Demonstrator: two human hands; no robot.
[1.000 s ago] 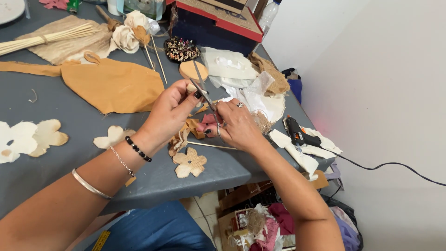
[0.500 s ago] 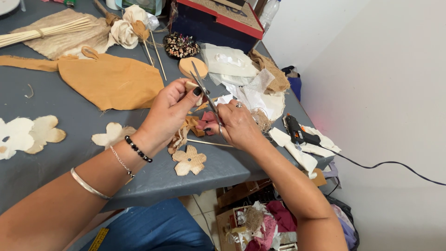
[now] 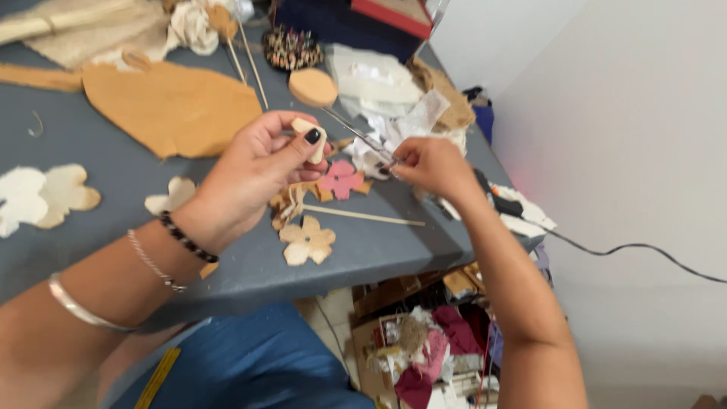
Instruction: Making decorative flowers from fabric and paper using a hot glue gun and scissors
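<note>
1. Grey tabletop runs across the view, with a pale wall to the right and a black cable trailing down off the table's far corner.
2. On the table lie a large tan leather-like sheet, two cream flower-shaped cut-outs at the left, a beige five-petal flower cut-out near the front edge, a pink flower cut-out and a thin wooden stick lying flat between the pink flower and the front edge.
3. Left hand is raised over the table with its fingers curled; the thumb, with a dark-painted nail, and forefinger are pinched shut on a small pale beige piece of material, which stands up out of the pinch.
4. Right hand is closed around the near end of a slim metal tool; whether that is scissors or tweezers cannot be told, as the picture is blurred there.
5. From the right hand's grip the tool slants up and away to the left, its far end reaching toward a round tan wooden disc lying on the table beyond both hands.
6. Small beige piece sits just left of the tool's shaft, close to it; whether they touch cannot be told.
7. Both hands hover above the pink flower cut-out and a cluster of tan scraps.
8. Left wrist wears a black beaded bracelet, with a thin chain beside it and a silver bangle further up the forearm.
</note>
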